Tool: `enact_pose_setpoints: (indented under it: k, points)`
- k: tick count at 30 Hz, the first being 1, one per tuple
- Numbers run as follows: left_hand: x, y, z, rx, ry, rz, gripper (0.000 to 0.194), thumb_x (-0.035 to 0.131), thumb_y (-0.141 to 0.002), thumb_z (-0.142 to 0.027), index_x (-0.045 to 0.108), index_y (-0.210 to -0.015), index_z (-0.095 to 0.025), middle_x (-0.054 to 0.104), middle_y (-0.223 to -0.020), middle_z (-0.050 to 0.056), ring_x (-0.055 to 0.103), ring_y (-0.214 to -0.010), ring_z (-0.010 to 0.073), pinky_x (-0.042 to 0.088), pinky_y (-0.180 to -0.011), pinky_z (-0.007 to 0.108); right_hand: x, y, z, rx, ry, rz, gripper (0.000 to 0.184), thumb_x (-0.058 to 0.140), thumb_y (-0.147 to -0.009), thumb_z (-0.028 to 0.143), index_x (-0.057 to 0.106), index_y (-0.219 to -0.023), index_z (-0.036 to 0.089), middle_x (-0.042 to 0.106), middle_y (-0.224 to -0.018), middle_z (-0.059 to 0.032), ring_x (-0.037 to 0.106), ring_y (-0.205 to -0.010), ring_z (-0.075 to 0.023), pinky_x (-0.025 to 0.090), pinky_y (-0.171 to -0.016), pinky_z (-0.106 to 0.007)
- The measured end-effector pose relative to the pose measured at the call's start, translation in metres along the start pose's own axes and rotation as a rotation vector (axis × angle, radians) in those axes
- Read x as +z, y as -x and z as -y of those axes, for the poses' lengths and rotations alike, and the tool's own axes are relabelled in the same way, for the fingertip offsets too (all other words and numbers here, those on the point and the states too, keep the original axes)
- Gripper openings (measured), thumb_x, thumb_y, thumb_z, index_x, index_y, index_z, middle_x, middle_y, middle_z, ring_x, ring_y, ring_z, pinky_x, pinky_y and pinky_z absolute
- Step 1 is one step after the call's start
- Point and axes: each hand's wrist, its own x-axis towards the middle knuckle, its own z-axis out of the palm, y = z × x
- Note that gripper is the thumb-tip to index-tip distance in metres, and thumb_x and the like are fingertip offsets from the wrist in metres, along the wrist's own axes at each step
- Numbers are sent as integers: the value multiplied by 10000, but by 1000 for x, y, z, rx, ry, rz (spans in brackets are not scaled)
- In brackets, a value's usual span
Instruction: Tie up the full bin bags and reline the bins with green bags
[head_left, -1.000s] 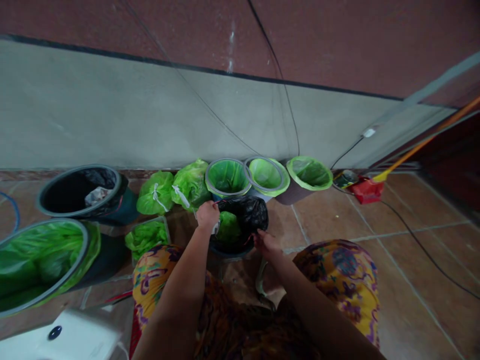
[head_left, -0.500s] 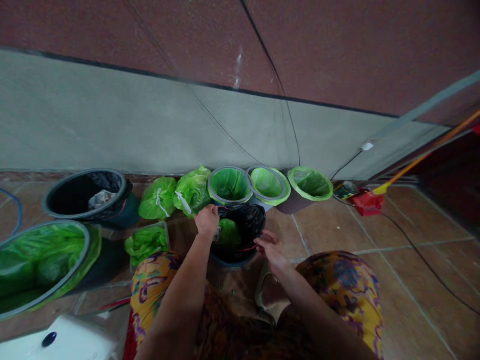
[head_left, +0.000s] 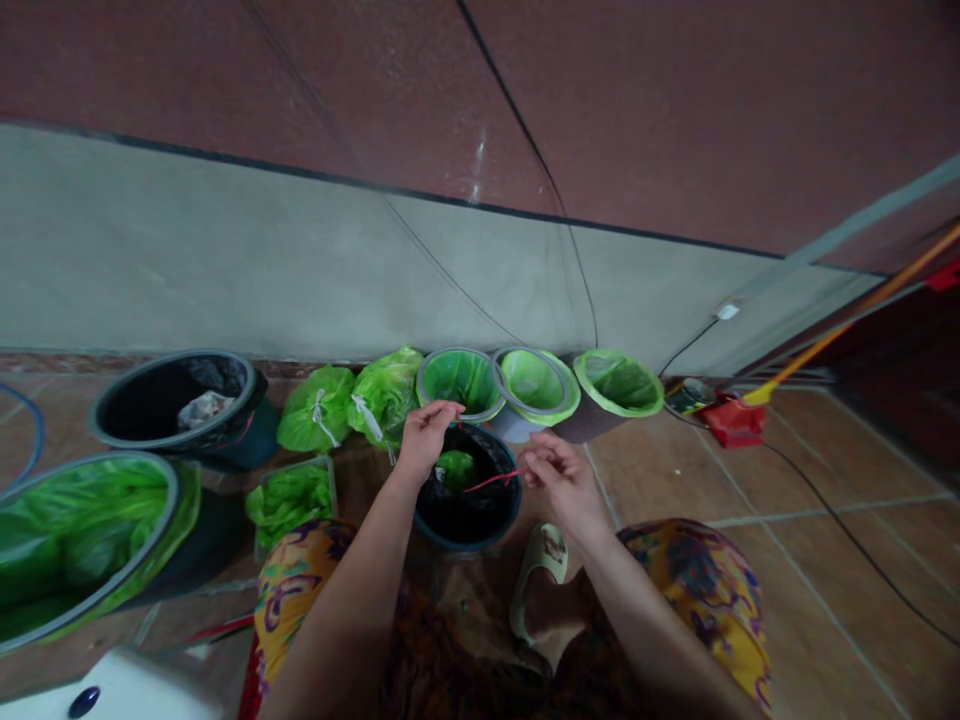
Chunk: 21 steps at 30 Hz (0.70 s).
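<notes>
Between my knees stands a dark bin (head_left: 469,546) lined with a black bin bag (head_left: 489,458). A green bundle (head_left: 454,468) lies inside it. At the bin's back left, the fingers of my left hand (head_left: 426,440) are pinched on a bit of red drawstring. To the bin's right, my right hand (head_left: 561,482) is closed on the red drawstring (head_left: 495,480), which stretches from the bag across the opening.
Along the wall stand several bins with green liners (head_left: 619,385), beside tied green bags (head_left: 319,410). Leftward are a black-lined bin (head_left: 176,437), a large green-lined bin (head_left: 174,490) and a box of green bags (head_left: 289,500). A red dustpan (head_left: 735,422) lies right.
My hands have risen slightly and the right has moved outward, pulling the red drawstring further out. The black bag's edge sits lower in the bin. A slipper shows more clearly.
</notes>
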Motion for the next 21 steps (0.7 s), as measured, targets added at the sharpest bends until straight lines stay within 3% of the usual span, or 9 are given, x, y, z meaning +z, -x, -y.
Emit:
enact_pose_setpoints:
  k: [5,9,12,17,21]
  points:
    - [2,7,-3,66,-305,103,226,549,-873,-278,753,-825,-192,739,-891,35,654,-885,155,489,-859,245,16,-1,5,-18,3,44,421,767,-665,396,637,-1012,194,585,-606,67,516,-493,-75,415,-483,-206]
    - [3,9,-2,102,-262,145,244,527,-898,-277,756,-884,-195,743,-895,24,661,-864,147,492,-840,234,15,-5,13,-107,8,44,373,746,-695,380,644,-1001,193,613,-656,44,526,-529,-78,439,-520,-219]
    - [3,10,-6,27,-289,149,251,513,-898,-253,755,-869,-194,746,-854,13,664,-821,146,494,-790,227,10,-10,9,-31,58,24,354,762,-655,395,652,-911,176,583,-602,48,494,-487,-77,402,-479,-219]
    - [0,15,-15,142,-234,201,253,527,-891,-292,753,-856,-183,748,-904,26,664,-859,156,490,-811,247,8,-11,0,-24,35,80,384,743,-679,376,629,-995,190,571,-622,60,492,-497,-78,394,-495,-226]
    - [3,16,-13,167,-246,195,251,525,-891,-301,751,-897,-191,737,-942,36,662,-903,162,499,-859,269,21,-16,-13,53,112,182,437,724,-663,362,585,-1043,194,538,-559,85,450,-433,-82,336,-442,-221]
